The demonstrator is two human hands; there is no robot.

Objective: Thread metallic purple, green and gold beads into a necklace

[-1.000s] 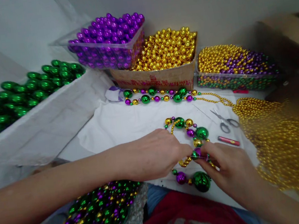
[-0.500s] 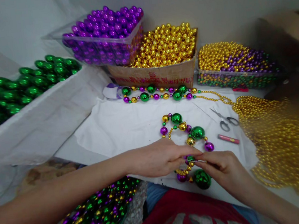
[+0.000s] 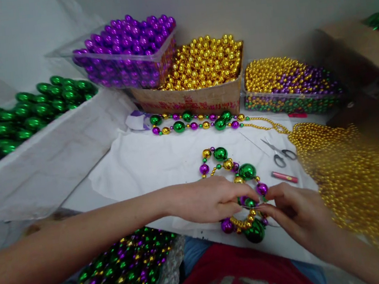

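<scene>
A bead necklace [image 3: 238, 173] of green, purple and gold balls lies curled on the white cloth [image 3: 157, 157] in front of me. My left hand [image 3: 210, 199] is closed, its fingertips pinching the strand at a small green bead. My right hand [image 3: 297, 214] meets it from the right, fingers pinched on the same spot of the strand. A large green ball [image 3: 255, 231] and a purple one [image 3: 226, 225] of the necklace hang just below my hands.
A finished necklace [image 3: 196, 122] lies at the back of the cloth. Behind stand a tub of purple balls [image 3: 123, 53], a carton of gold balls [image 3: 201, 67] and a tray of mixed strands [image 3: 286, 84]. Green balls [image 3: 24, 116] fill a left box. Gold strands [image 3: 355, 172], scissors [image 3: 277, 154] and a red lighter [image 3: 283, 177] lie right.
Both hands stayed joined on the strand. The necklace loop shifted a little and its lower beads bunched closer under my fingers. My right hand's fingers curled further round the strand.
</scene>
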